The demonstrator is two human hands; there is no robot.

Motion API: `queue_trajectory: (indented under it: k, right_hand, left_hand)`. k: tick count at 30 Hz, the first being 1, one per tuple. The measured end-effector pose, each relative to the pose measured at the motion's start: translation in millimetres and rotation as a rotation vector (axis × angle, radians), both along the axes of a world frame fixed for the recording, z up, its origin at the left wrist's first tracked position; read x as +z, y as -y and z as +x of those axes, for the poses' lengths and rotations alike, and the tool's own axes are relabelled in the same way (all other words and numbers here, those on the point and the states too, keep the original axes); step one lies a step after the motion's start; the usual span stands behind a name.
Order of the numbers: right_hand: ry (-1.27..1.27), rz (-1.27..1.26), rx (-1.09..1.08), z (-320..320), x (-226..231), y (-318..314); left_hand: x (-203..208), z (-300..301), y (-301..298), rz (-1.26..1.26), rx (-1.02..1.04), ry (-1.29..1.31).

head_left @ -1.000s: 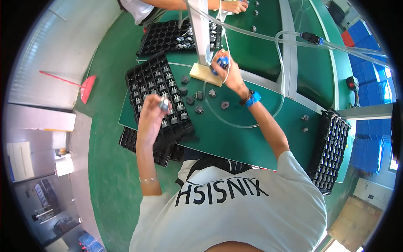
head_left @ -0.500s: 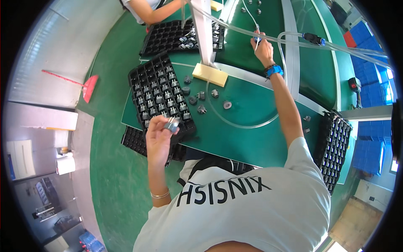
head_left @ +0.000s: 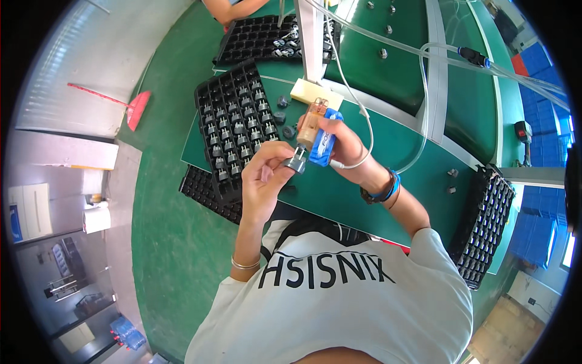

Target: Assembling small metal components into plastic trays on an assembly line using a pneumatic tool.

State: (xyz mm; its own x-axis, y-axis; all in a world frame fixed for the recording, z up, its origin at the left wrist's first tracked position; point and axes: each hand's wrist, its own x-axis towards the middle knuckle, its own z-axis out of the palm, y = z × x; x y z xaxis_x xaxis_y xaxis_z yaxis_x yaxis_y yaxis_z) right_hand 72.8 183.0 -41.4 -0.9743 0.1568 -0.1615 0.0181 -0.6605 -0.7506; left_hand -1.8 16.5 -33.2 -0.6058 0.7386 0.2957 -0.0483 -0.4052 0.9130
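Note:
My left hand [head_left: 265, 176] pinches a small dark round part with metal prongs [head_left: 295, 162], its prongs pointing up. In my right hand [head_left: 350, 148] is a blue handheld device with a clear amber cylinder [head_left: 311, 124], trailing a white cable [head_left: 367, 118]. The cylinder's lower end is right at the prongs; whether they touch, I cannot tell. Left of my hands, a black cell tray [head_left: 225, 82] holds many similar pronged parts. Several loose dark parts [head_left: 282, 101] lie between that tray and the device.
A yellow block [head_left: 302, 91] sits by the white post [head_left: 312, 45]. Another person's arm [head_left: 239, 8] is near a far black tray [head_left: 236, 43]. A filled black tray [head_left: 482, 221] stands at the table's right edge. Clear tubing [head_left: 424, 97] runs across the right side.
My right hand has come back from the far side of the table with the blue device, up to my left hand. My left hand has moved right and turned the pronged part.

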Motion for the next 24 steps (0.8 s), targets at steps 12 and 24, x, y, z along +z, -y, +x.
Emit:
queue_trajectory:
  k: [12,24]
  right_hand:
    - [0.009,0.124,-0.039,18.2,14.6,22.2]
    - [-0.113,1.115,-0.496,-47.0,-65.1,-80.7]
  left_hand:
    - [-4.5,6.9,-1.4,0.034,0.083,-0.126]
    - [-49.4,-169.9,37.9,-0.721,0.751,-0.767]
